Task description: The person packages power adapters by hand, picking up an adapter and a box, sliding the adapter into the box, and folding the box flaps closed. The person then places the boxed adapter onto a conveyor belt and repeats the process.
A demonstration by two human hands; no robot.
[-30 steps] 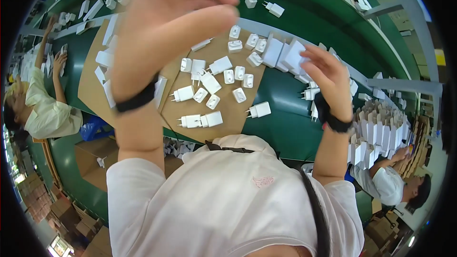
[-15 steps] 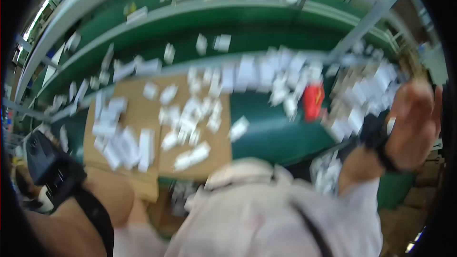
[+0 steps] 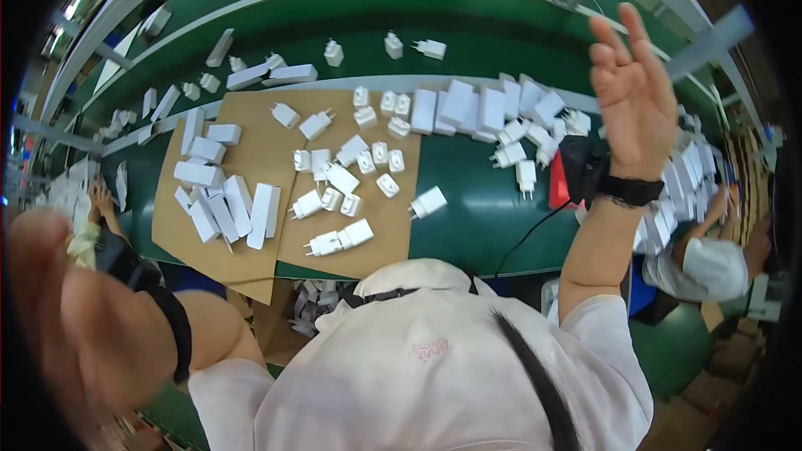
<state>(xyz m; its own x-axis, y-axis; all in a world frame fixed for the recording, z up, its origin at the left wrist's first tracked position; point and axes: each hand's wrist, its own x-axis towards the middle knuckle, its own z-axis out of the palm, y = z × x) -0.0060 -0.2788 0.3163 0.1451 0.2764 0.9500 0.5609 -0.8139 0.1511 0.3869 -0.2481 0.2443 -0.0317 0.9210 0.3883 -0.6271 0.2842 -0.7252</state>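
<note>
My right hand [image 3: 633,104] is raised over the right part of the bench, palm showing and fingers stretched out, with nothing in it. A black device on a wrist strap [image 3: 631,190] sits at that wrist, and a cable trails from it. At the far left edge my left hand [image 3: 92,326] is up close and smeared, so its fingers cannot be made out. Between my arms lies brown cardboard [image 3: 380,263] bearing white plug chargers [image 3: 341,177] and, on its left, white boxes [image 3: 238,200]. One plug charger [image 3: 428,202] rests on the green bench top beside it.
Upright white boxes [image 3: 457,104] and more chargers line the bench's back edge near a red object [image 3: 561,182]. A green shelf [image 3: 501,29] runs behind, with a metal post [image 3: 710,46] at right. Co-workers [image 3: 710,267] sit at both sides. Further boxes [image 3: 689,175] are heaped right.
My right hand has swung up and left from the right edge, fingers now spread. My left hand has come into view at the left edge. The view has steadied.
</note>
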